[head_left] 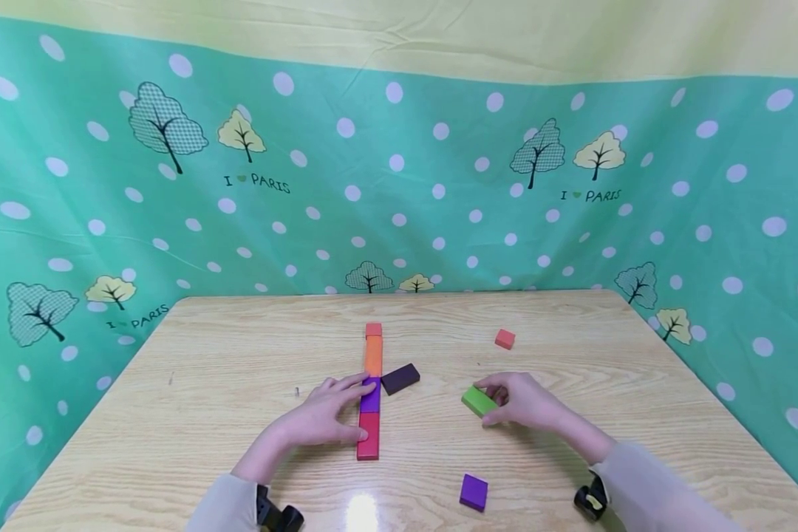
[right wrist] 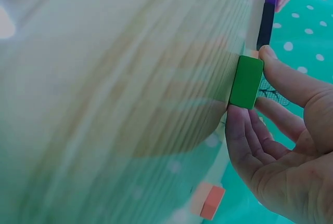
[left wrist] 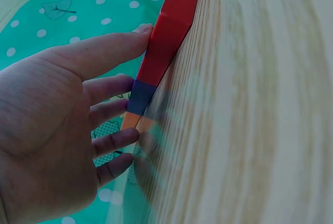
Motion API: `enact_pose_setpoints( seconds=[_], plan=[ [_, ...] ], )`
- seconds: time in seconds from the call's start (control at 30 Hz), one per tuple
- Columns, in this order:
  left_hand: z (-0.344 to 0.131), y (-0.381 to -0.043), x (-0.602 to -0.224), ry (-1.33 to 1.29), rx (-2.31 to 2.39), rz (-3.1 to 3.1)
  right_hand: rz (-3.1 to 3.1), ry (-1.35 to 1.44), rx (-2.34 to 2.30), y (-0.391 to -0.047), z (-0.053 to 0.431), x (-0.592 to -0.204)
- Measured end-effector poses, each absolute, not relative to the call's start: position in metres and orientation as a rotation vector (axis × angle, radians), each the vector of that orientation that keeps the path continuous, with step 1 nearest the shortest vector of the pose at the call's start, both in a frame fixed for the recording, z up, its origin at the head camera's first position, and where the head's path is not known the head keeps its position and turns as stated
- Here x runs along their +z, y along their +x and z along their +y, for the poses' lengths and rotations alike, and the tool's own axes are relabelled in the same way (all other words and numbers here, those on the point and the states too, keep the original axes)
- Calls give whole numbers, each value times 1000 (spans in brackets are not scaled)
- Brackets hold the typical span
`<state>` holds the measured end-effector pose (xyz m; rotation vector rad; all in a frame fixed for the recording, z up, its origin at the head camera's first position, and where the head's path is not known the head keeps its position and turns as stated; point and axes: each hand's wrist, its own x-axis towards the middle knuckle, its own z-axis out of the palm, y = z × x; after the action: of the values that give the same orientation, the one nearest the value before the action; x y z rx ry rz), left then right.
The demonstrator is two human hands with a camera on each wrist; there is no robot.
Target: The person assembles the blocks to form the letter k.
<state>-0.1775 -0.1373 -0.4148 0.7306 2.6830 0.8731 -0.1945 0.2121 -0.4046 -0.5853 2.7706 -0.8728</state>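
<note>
A straight row of blocks runs away from me on the table: a red block [head_left: 369, 436] nearest, then a purple block [head_left: 370, 397], an orange block [head_left: 374, 356] and a small red-orange block [head_left: 373, 330] at the far end. My left hand [head_left: 322, 415] rests along the row's left side. Its thumb touches the red block [left wrist: 165, 34]; the loosely spread fingers lie by the purple block [left wrist: 140, 97]. To the right, my right hand [head_left: 522, 403] pinches a green block [head_left: 479, 401] between thumb and fingers, low at the tabletop.
A black block [head_left: 400, 379] lies slanted just right of the row. Farther right and back is a small red-orange cube [head_left: 505, 339]. A purple square block [head_left: 473, 493] sits near the front. The wooden table [head_left: 239, 347] ends at a polka-dot curtain [head_left: 425, 192].
</note>
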Motion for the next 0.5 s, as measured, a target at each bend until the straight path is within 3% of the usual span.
enact_pose_setpoints(
  seconds=[0.5],
  plan=[
    [-138,-177,-415,733,870,2689,2707,-636,-935,-195,190,-403]
  ],
)
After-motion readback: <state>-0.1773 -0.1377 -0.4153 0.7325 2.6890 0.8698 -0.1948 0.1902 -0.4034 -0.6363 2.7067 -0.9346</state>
